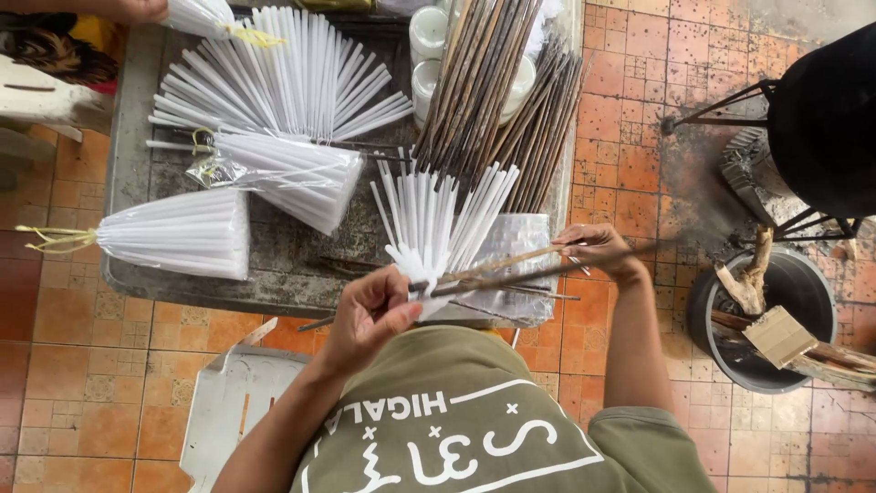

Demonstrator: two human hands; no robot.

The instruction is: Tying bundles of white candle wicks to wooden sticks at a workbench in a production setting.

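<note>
White plastic tubes fan out from the left hand, whose fingers close around their gathered bases just below the picture's middle. The right hand, at three o'clock from the left, pinches the far ends of two thin brown sticks that run back to the left fist, crossing a clear plastic sheet. Beyond, a grey metal tray holds three tied bundles of white tubes at nine to ten o'clock, a loose white fan at eleven, and a heap of dark sticks at twelve, partly covering white jars. At three o'clock stands a bucket with wood scraps; a black stand is cut off at the edge. Another person's hand is barely visible at the top left.
</note>
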